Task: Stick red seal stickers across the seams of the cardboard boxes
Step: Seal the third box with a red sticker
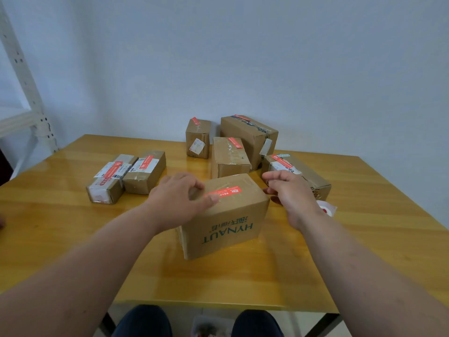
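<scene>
A cardboard box printed HYNAUT stands in the middle of the table, with a red seal sticker lying across its top seam. My left hand rests on the box's top left; its thumb presses the sticker's left end. My right hand hovers at the box's right top corner, fingers loosely spread and holding nothing. A roll of red stickers lies on the table behind my right wrist, partly hidden.
Several other cardboard boxes with red stickers stand around: two at the left, three at the back, one at the right. The yellow wooden table meets a white wall. A white metal rack stands at the far left.
</scene>
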The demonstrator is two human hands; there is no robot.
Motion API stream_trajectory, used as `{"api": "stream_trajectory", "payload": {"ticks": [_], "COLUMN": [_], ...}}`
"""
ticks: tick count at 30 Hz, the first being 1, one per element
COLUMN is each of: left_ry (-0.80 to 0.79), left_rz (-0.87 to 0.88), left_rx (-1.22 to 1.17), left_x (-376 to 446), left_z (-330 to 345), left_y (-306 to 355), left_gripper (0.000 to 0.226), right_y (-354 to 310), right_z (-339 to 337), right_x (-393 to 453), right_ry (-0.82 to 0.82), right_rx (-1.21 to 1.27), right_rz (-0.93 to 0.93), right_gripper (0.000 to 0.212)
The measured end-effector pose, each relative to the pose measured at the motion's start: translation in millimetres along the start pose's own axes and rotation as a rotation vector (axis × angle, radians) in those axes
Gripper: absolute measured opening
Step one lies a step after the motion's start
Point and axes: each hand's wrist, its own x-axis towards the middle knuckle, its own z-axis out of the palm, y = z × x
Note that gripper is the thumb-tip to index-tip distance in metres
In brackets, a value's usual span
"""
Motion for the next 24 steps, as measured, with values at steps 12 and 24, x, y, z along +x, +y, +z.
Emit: {"api": "stream_trajectory", "payload": {"ticks": [12, 24], "left_ry": [-0.167, -0.231], "left_rz": [-0.073, -0.669], "left_rx": [-0.388, -0.895], "left_x": [-8, 3], "left_z": [-18, -15], "left_y": [-6, -48], "left_gripper": [0.047, 0.058], "right_y": [7, 4], "right_z": [-9, 3], "right_x": [-10, -8], "right_ry": [-0.456, -0.592], "right_rx": [0.227, 0.013], "right_rz": [0.039, 0.077], "right_gripper": [0.051, 0.079]}}
